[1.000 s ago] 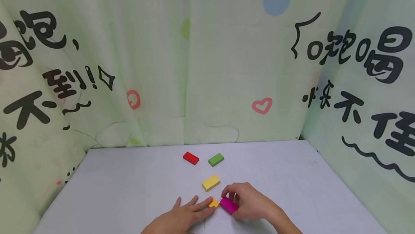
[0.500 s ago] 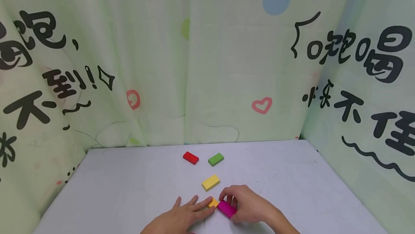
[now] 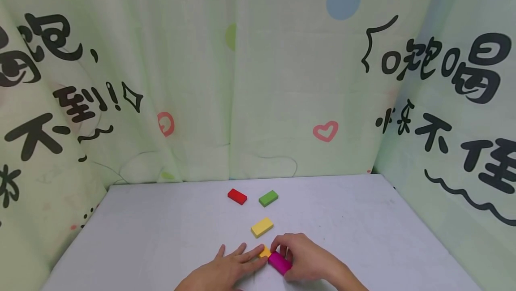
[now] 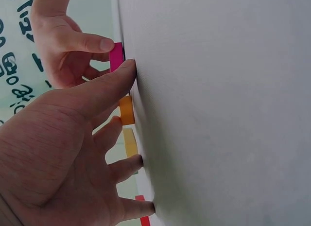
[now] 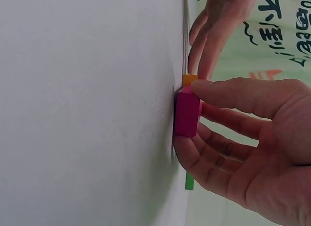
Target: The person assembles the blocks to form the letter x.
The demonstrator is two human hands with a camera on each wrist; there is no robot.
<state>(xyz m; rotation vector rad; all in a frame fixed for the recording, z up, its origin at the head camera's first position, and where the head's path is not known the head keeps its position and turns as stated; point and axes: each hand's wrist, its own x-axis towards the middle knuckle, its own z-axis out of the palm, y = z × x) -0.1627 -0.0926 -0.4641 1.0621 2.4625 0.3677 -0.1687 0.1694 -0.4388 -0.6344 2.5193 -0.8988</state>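
My right hand (image 3: 308, 257) pinches a magenta block (image 3: 279, 263) between thumb and curled fingers, low at the tabletop. In the right wrist view the magenta block (image 5: 187, 112) has the thumb at one end and a finger at the other. Its far-left corner meets a small orange block (image 3: 264, 252), or nearly so; a gap cannot be ruled out. Fingers spread and fairly straight, my left hand (image 3: 230, 268) rests on the table with fingertips against the orange block, partly covering it. The left wrist view shows the orange block (image 4: 127, 110) beside those fingers.
Beyond the hands a yellow block (image 3: 262, 228) lies on the white table (image 3: 161, 228). Farther back are a red block (image 3: 237, 196) and a green block (image 3: 268, 198), apart from each other. A printed curtain (image 3: 274, 103) encloses the table's back and sides.
My right hand has slid the magenta block a little left and toward me, along the orange block's near-right side. The left hand and the other blocks have stayed put.
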